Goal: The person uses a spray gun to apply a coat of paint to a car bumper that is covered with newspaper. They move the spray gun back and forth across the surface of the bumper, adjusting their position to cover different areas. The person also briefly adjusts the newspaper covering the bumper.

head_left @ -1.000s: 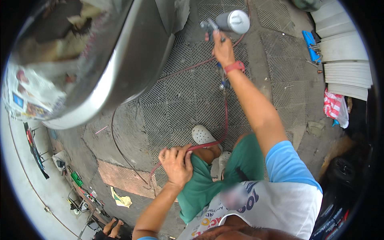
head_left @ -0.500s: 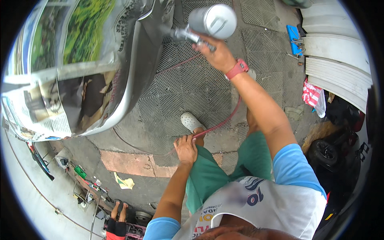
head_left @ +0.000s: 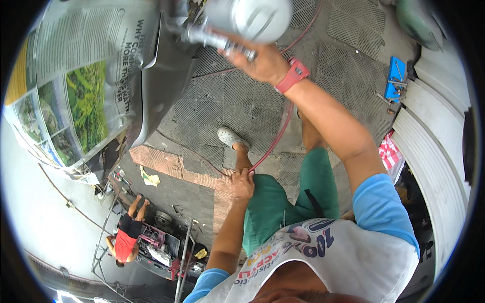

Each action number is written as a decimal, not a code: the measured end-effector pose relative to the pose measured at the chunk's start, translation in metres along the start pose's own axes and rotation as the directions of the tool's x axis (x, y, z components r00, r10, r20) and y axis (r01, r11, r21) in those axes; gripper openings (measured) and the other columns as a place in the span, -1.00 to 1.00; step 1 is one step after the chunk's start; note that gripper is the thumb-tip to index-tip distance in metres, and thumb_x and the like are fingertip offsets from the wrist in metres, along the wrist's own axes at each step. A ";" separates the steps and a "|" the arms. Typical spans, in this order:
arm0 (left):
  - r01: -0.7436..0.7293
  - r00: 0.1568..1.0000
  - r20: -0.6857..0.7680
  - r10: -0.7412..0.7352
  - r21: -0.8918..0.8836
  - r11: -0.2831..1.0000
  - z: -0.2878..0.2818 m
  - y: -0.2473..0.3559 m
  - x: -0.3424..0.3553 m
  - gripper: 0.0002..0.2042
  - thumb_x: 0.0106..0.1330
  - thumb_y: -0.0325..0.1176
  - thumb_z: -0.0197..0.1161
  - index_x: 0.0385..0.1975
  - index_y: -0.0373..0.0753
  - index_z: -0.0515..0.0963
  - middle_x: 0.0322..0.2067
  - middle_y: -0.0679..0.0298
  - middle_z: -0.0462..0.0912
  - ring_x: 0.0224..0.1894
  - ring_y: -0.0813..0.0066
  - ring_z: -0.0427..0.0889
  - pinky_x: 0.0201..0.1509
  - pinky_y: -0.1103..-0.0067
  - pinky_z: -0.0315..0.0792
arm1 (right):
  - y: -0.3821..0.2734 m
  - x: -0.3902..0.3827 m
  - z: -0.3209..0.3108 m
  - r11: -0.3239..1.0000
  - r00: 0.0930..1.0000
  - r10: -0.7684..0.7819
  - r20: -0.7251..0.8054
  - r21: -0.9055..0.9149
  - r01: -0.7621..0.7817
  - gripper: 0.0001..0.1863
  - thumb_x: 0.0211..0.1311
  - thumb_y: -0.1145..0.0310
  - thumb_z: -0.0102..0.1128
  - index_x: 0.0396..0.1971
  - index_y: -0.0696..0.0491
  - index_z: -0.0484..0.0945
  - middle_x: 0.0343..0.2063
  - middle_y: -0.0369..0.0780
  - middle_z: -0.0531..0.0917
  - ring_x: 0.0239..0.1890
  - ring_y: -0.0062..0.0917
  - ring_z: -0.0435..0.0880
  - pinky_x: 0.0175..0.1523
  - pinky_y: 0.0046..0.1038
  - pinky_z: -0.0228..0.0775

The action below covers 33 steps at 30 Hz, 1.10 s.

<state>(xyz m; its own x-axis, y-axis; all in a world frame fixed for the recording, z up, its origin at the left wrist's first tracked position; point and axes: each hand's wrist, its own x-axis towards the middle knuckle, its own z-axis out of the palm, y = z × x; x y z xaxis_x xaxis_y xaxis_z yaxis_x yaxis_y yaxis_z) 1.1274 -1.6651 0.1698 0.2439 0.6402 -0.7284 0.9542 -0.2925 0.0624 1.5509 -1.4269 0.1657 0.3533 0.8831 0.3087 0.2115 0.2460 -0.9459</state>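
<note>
My right hand (head_left: 260, 63), a pink watch (head_left: 293, 76) on its wrist, is wrapped round the handle of a spray gun (head_left: 220, 41). A white-lidded paint cup (head_left: 262, 21) sits on the gun, partly cut off by the top edge. The nozzle end points left, close to a grey vehicle body panel (head_left: 164, 81); any spray is too blurred to make out. Newspaper (head_left: 93, 96) masks the area beside that panel. Low by my left thigh, my left hand (head_left: 241, 183) is closed round a red air hose (head_left: 275, 144), which runs up past my right forearm.
Textured tiles (head_left: 227, 111) cover the floor. A blue tray (head_left: 396, 78) with metal tools lies by white corrugated panels (head_left: 429, 131) at right. A person in red (head_left: 126, 245) is beside a partly stripped vehicle (head_left: 161, 252) at lower left. A yellowish cloth (head_left: 150, 177) lies on the floor.
The spray gun has moved up and left in the picture, along the grey panel. The whole view has shifted, showing more of the person at lower left. My left hand keeps hold of the hose.
</note>
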 end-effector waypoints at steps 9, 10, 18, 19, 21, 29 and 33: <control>0.041 0.996 0.086 -0.039 -0.017 0.999 -0.008 0.146 0.023 -0.66 0.54 -0.05 0.15 0.15 0.00 0.65 0.03 0.00 0.66 0.16 -0.01 0.59 0.45 0.05 0.25 | 0.096 -0.019 0.004 0.930 0.815 0.367 0.449 -0.146 -0.338 -0.37 0.51 -0.23 0.08 0.17 0.02 0.71 -0.34 0.07 0.78 -0.20 -0.02 0.78 0.00 -0.11 0.61; 0.042 0.996 0.084 -0.041 -0.012 0.999 0.000 0.146 0.015 -0.65 0.54 -0.04 0.13 0.17 0.01 0.64 0.05 0.01 0.66 0.18 0.00 0.58 0.48 0.06 0.23 | 0.092 -0.008 -0.004 0.904 0.795 0.427 0.431 -0.189 -0.383 -0.36 0.52 -0.22 0.08 0.15 0.05 0.71 -0.28 0.10 0.78 -0.17 -0.02 0.79 0.02 -0.11 0.61; 0.128 0.954 0.266 -0.140 0.062 0.990 0.001 0.119 -0.043 -0.62 0.59 -0.02 0.05 0.26 0.06 0.60 0.06 0.09 0.64 0.24 0.09 0.54 0.57 0.03 0.09 | 0.057 0.081 -0.036 0.744 0.777 0.556 0.296 0.239 -0.624 -0.35 0.58 -0.20 -0.01 -0.06 0.16 0.71 -0.45 -0.21 0.78 -0.54 -0.63 0.70 -0.58 -0.55 0.46; 0.126 0.957 0.256 -0.135 0.052 0.991 0.001 0.120 -0.049 -0.62 0.59 -0.02 0.05 0.26 0.07 0.60 0.05 0.09 0.64 0.23 0.10 0.54 0.57 0.03 0.09 | 0.051 0.092 -0.038 0.756 0.809 0.518 0.277 0.294 -0.585 -0.34 0.56 -0.22 -0.01 -0.11 0.16 0.71 -0.46 -0.20 0.78 -0.59 -0.64 0.68 -0.64 -0.56 0.42; 0.147 0.954 0.256 -0.155 0.050 0.988 0.004 0.119 -0.055 -0.63 0.59 -0.03 0.05 0.25 0.07 0.60 0.03 0.10 0.64 0.21 0.10 0.55 0.56 0.03 0.10 | 0.030 0.108 -0.043 0.782 0.874 0.448 0.187 0.391 -0.485 -0.33 0.57 -0.20 -0.01 -0.17 0.19 0.70 -0.46 -0.18 0.79 -0.65 -0.62 0.64 -0.62 -0.54 0.43; 0.182 0.944 0.264 -0.200 0.090 0.979 0.014 0.120 -0.076 -0.66 0.56 -0.05 0.10 0.21 0.07 0.62 0.00 0.11 0.64 0.20 0.10 0.55 0.54 0.03 0.10 | 0.044 0.114 -0.028 0.646 0.819 0.515 0.254 0.512 -0.566 -0.30 0.58 -0.20 -0.03 -0.23 0.24 0.69 -0.44 -0.15 0.80 -0.71 -0.60 0.61 -0.62 -0.52 0.43; 0.214 0.919 0.320 -0.228 0.077 0.974 0.022 0.111 -0.084 -0.67 0.55 -0.08 0.13 0.19 0.06 0.63 0.00 0.12 0.64 0.19 0.13 0.56 0.54 0.04 0.10 | 0.095 0.072 0.008 0.592 0.699 0.631 0.336 0.374 -0.714 -0.32 0.58 -0.18 -0.03 -0.22 0.24 0.69 -0.48 -0.17 0.78 -0.67 -0.59 0.63 -0.62 -0.50 0.44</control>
<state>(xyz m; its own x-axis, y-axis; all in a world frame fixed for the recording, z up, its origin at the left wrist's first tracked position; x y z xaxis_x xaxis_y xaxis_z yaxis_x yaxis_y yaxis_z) 1.2090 -1.7671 0.2230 -0.0487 0.4277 -0.9026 0.9681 -0.2023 -0.1480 1.5895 -1.3365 0.0974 0.0742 0.9068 -0.4151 -0.4678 -0.3359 -0.8175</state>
